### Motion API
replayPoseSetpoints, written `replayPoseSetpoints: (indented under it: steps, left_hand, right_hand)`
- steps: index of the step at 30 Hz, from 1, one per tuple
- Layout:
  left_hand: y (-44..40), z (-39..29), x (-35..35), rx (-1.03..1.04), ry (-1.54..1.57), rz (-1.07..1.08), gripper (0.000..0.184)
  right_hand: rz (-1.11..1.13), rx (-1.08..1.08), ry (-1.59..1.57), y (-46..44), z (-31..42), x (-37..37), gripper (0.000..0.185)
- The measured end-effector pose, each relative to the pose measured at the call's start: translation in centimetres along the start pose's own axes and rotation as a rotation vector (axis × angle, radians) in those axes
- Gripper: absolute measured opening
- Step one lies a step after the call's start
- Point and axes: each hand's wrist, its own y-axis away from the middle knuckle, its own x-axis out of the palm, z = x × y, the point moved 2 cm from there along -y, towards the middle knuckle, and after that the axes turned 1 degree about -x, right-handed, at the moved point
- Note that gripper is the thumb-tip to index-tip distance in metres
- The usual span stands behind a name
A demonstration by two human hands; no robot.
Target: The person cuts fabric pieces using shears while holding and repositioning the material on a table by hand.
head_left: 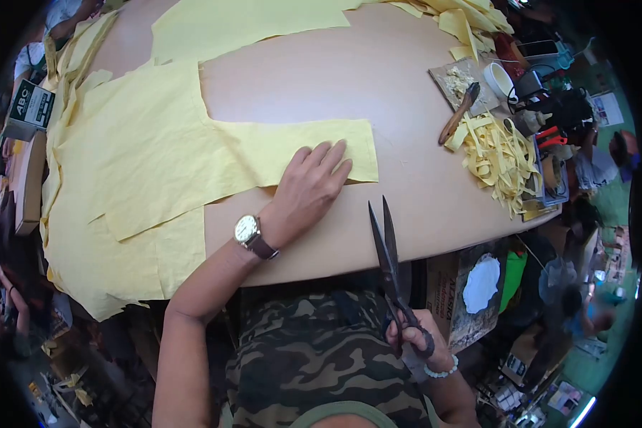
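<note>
My left hand (312,180) lies palm down on the narrow right end of a yellow cloth piece (150,135), fingers spread and pointing away from me. A watch is on that wrist. Under this piece, more yellow cloth (135,264) hangs over the table's front left edge. My right hand (419,334) grips the handles of large dark scissors (389,260) near my body. Their blades are slightly apart and point at the table, touching no cloth. The right wrist wears a beaded bracelet.
Yellow cloth strips (496,160) lie at the table's right end, beside a wooden-handled brush (458,118), a white cup (498,80) and a board (449,75). Another yellow cloth (242,28) covers the far side. A green box (32,103) stands at the left. People are visible at both sides.
</note>
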Motion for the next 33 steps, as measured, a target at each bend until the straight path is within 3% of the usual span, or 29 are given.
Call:
replayPoseSetpoints:
  steps: [4,7,11,33]
  left_hand:
    - [-0.1,-0.1,1.3,-0.034,0.231,-0.033,0.03]
    - [0.0,-1.0,1.7,-0.03,0.124,-0.023,0.028]
    - [-0.1,-1.2,2.2,-0.072,0.2,-0.057,0.025]
    - [0.4,-1.2,1.9,0.027,0.282,-0.092,0.027]
  right_hand:
    - [-0.019,-0.019,0.017,-0.6,-0.5,0.5,0.025]
    - [-0.105,-0.036,-0.03,-1.4,-0.5,1.0,0.023]
    - [-0.208,-0.042,0.04,-2.7,0.2,0.9,0.017]
    - [-0.32,-0.077,0.144,-5.0,0.8,2.8,0.021]
